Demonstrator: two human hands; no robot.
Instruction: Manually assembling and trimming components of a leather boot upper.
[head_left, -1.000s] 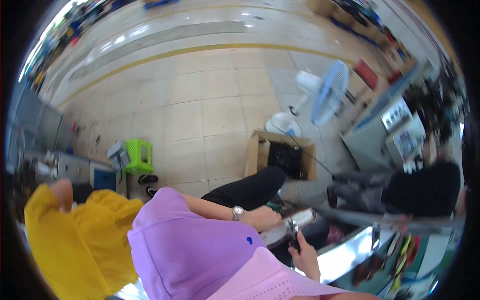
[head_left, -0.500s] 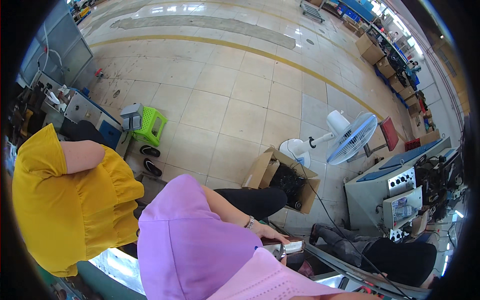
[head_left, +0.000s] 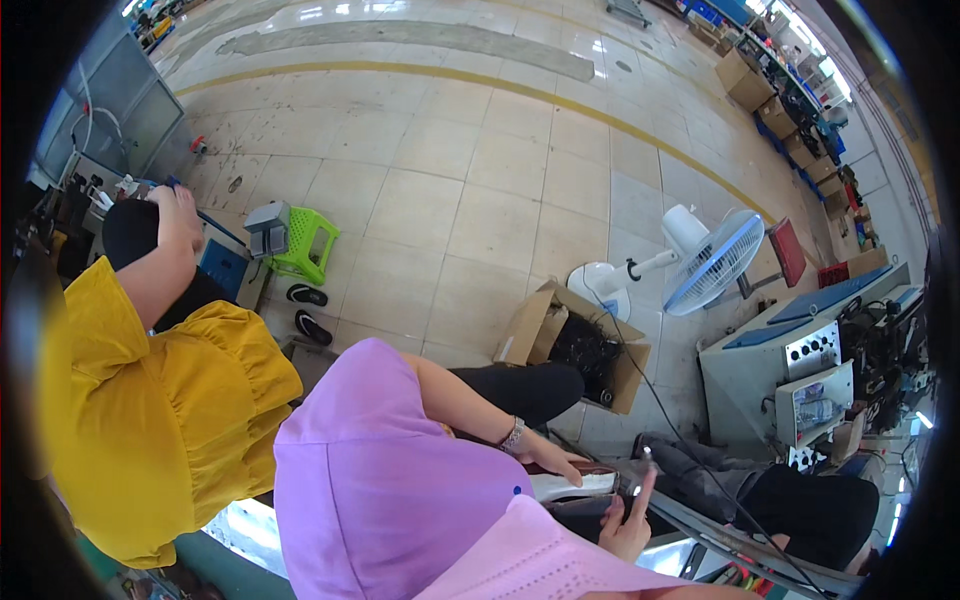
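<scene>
My left hand (head_left: 556,461), with a metal watch at the wrist, reaches out from the purple sleeve. Its fingers curl over the edge of a brown-and-white piece (head_left: 572,486), whose kind I cannot make out. Beside the piece's right end is my right hand (head_left: 626,528), its index finger stretched up and the other fingers bent. A small dark, shiny thing shows at those bent fingers, too blurred to name. The pink perforated cloth (head_left: 535,560) of my clothing hides my right forearm and part of the work area.
A co-worker in yellow (head_left: 170,400) sits at left; another in black (head_left: 810,510) is at right. Ahead stand an open carton (head_left: 520,325) of dark material and a white fan (head_left: 715,265), its cord crossing toward me. A green stool (head_left: 310,245) and a machine (head_left: 750,370) stand farther out.
My right hand has come out from behind the pink cloth and moved right, index finger raised. My left hand stays on the brown-and-white piece. The yellow-clad co-worker's arm has reached forward.
</scene>
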